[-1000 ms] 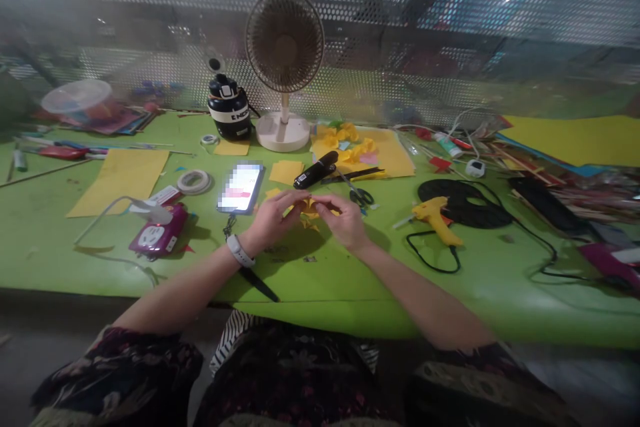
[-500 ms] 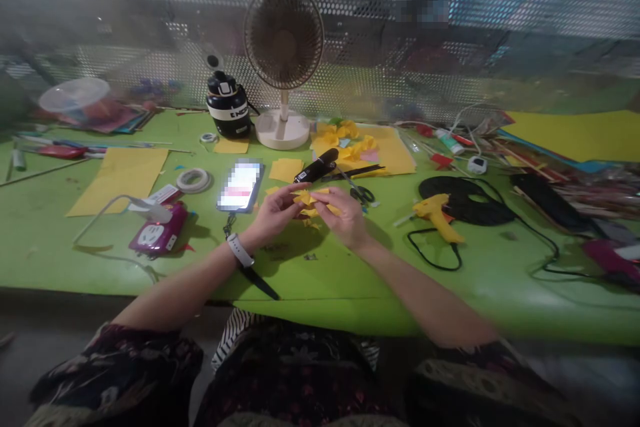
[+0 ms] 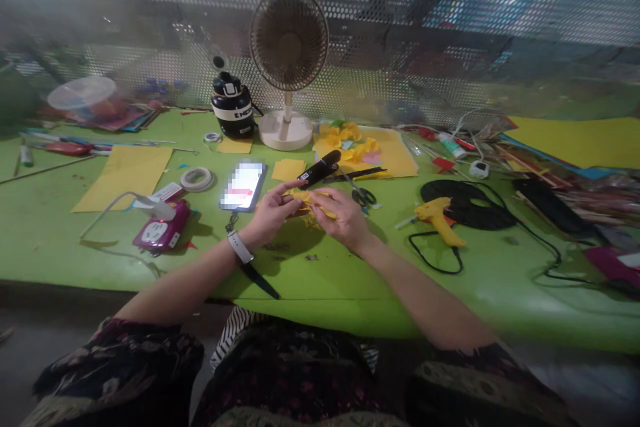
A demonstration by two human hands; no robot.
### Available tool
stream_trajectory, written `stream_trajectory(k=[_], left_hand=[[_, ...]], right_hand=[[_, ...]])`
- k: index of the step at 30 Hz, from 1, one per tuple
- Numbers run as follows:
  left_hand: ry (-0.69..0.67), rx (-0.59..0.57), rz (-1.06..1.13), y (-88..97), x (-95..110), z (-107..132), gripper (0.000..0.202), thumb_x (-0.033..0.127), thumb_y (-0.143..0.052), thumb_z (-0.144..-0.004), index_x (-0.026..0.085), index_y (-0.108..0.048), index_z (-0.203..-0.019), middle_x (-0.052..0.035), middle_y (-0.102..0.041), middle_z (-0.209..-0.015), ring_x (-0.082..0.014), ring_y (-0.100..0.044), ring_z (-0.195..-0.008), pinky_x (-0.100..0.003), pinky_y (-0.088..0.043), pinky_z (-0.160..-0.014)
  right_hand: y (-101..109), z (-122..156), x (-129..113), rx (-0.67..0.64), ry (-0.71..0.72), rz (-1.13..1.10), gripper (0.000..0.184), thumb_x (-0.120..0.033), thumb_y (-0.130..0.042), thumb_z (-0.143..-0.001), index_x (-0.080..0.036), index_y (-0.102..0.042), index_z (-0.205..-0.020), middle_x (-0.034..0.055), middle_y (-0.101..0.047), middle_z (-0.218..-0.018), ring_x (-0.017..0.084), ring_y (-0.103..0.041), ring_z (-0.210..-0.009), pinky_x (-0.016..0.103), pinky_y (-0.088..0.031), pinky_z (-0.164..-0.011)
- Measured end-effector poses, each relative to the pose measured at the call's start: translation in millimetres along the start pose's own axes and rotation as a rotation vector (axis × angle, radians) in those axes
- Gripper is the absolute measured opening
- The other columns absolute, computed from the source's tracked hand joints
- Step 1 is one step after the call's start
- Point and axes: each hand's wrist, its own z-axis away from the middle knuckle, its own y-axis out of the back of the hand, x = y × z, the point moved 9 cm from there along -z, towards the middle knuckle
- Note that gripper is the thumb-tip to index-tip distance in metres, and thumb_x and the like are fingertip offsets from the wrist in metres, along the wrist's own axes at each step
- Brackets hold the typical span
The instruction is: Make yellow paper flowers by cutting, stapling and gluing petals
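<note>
Between my hands is a small piece of yellow paper [image 3: 300, 195], pinched from both sides. My left hand [image 3: 273, 215] is closed on its left side, thumb and fingertips together. My right hand [image 3: 345, 219] grips the right side, its fingers covering most of the paper. More yellow paper bits [image 3: 313, 221] show just under the fingers. A black stapler-like tool [image 3: 320, 168] lies right behind the hands, with scissors [image 3: 364, 195] to its right. Left of my left hand rests a phone [image 3: 243, 185] with a lit, blurred screen.
A yellow glue gun [image 3: 440, 220] with a black cord lies on the right by a black flat shape [image 3: 470, 203]. At left are a purple power strip [image 3: 163, 227] and a tape roll [image 3: 197, 179]. Behind stand a fan [image 3: 286, 132], a black bottle [image 3: 233, 110] and yellow paper flowers [image 3: 353, 140].
My right fingers have curled further over the yellow paper, hiding more of it. Both hands stay in nearly the same place; the view has shifted slightly.
</note>
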Motion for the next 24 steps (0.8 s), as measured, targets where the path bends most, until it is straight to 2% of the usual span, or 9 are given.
stream_trajectory(k=[5, 10, 15, 19, 24], left_hand=[[0.071, 0.055, 0.067, 8.6, -5.1, -0.5, 0.044, 0.015, -0.077, -0.080, 0.018, -0.064, -0.122, -0.0009, -0.074, -0.082, -0.0116, -0.072, -0.076, -0.030, -0.061, -0.082], [0.073, 0.100, 0.025, 14.5, -5.4, -1.2, 0.048, 0.017, -0.080, -0.078, 0.017, -0.064, -0.123, -0.0001, -0.073, -0.080, -0.0115, -0.071, -0.074, -0.030, -0.061, -0.080], [0.080, 0.095, 0.023, 14.4, -4.9, -0.6, 0.051, 0.017, -0.079, -0.079, 0.018, -0.063, -0.127, -0.0008, -0.074, -0.082, -0.0119, -0.072, -0.075, -0.030, -0.062, -0.079], [0.096, 0.112, 0.049, 13.2, -3.0, 0.5, 0.047, 0.014, -0.077, -0.080, 0.017, -0.064, -0.125, -0.0030, -0.076, -0.089, -0.0120, -0.073, -0.077, -0.028, -0.062, -0.077], [0.063, 0.116, 0.076, 10.2, 4.7, 0.6, 0.048, 0.012, -0.076, -0.080, 0.018, -0.062, -0.126, 0.0009, -0.073, -0.080, -0.0102, -0.071, -0.072, -0.027, -0.061, -0.077]], right_hand=[[-12.0, -0.3, -0.2, -0.156, -0.027, 0.163, 0.046, -0.046, -0.058, -0.095, -0.022, -0.066, -0.133, 0.0146, -0.065, -0.132, 0.034, -0.059, -0.120, 0.055, -0.050, -0.100], [-19.9, 1.6, 2.4, -0.208, -0.028, 0.226, 0.052, -0.052, -0.054, -0.096, -0.020, -0.063, -0.137, 0.0156, -0.061, -0.139, 0.036, -0.056, -0.124, 0.056, -0.046, -0.102], [-21.2, 2.5, 4.0, -0.209, -0.013, 0.226, 0.054, -0.055, -0.052, -0.097, -0.025, -0.059, -0.142, 0.0138, -0.062, -0.134, 0.034, -0.058, -0.117, 0.056, -0.047, -0.101], [-21.9, 2.7, 1.0, -0.233, 0.015, 0.206, 0.053, -0.054, -0.054, -0.096, -0.028, -0.058, -0.143, 0.0125, -0.067, -0.119, 0.032, -0.059, -0.111, 0.058, -0.044, -0.104], [-18.4, 3.1, 3.5, -0.203, -0.008, 0.230, 0.062, -0.058, -0.052, -0.096, -0.026, -0.050, -0.149, 0.0123, -0.069, -0.114, 0.032, -0.061, -0.109, 0.060, -0.042, -0.106]])
